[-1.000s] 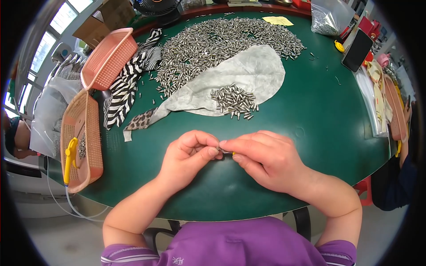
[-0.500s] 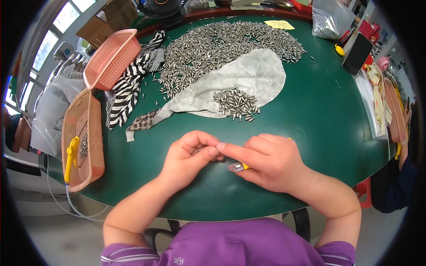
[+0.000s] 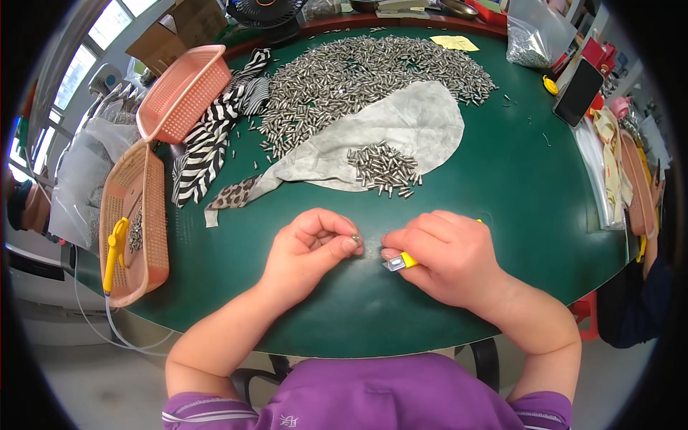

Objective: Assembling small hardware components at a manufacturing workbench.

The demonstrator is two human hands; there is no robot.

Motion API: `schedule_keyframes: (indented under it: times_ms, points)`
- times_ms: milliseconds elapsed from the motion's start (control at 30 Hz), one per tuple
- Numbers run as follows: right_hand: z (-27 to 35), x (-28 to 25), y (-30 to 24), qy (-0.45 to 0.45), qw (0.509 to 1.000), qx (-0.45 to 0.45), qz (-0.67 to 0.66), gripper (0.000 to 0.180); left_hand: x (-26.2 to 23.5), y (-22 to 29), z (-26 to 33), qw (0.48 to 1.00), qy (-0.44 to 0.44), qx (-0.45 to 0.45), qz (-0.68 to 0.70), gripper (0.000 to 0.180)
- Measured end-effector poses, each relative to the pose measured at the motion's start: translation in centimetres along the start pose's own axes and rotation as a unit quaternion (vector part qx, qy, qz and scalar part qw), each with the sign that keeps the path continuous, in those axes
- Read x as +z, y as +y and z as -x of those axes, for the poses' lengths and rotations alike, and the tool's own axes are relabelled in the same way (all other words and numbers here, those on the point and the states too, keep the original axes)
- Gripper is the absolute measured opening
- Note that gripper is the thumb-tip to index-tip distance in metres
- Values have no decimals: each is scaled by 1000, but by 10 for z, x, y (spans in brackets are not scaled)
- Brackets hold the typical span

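Observation:
Between the thumb and forefinger of my left hand [image 3: 309,247] a small metal part [image 3: 355,238] is pinched, only its end showing. My right hand [image 3: 451,258], a short gap to the right, is closed around a yellow utility knife [image 3: 408,259] with its metal tip pointing toward the left hand. Beyond both hands a small heap of metal parts [image 3: 385,168] lies on a grey-white cloth [image 3: 423,118]. Behind the cloth spreads a large pile of similar small silvery parts [image 3: 380,64].
On the left, two pink baskets [image 3: 159,244] stand by a zebra-striped cloth [image 3: 204,154]; a yellow air gun [image 3: 115,251] hangs on the nearer one. A black fan [image 3: 266,14] stands at the back. A phone [image 3: 577,93] and a bag of parts [image 3: 534,39] are at right.
My right hand has drawn away to the right from the left hand with the knife, and its forefinger has curled in. The metal part in my left fingers now shows.

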State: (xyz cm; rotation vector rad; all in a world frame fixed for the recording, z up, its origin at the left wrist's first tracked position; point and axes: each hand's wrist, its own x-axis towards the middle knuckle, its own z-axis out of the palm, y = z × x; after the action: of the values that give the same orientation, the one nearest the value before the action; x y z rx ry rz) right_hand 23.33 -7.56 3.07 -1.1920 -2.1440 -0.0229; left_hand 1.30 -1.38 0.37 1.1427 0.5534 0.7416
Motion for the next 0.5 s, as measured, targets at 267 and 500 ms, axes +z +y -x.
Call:
schedule_keyframes:
  times_ms: [267, 500]
  points:
    - [-6, -1, -6, -5, 992, 81, -92, 23, 0, -2, -1, 1000, -3, 10, 17, 13]
    - [-5, 4, -1, -13, 991, 77, -109, 24, 0, -1, -3, 1000, -2, 17, 3, 14]
